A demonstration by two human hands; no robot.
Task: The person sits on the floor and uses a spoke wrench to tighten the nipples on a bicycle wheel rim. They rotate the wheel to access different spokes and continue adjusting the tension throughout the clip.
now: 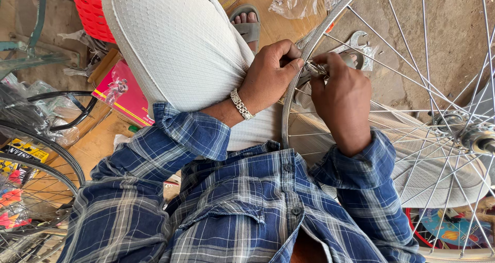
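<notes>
Spokes mostly laced hub to rim; your left hand clamps the rim, right hand pinches a nipple there. Tensioning looks unfinished.

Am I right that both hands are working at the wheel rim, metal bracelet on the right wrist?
Not quite. In the head view, both the left hand and the right hand are at the wheel rim, but the metal bracelet is on the left wrist.
</notes>
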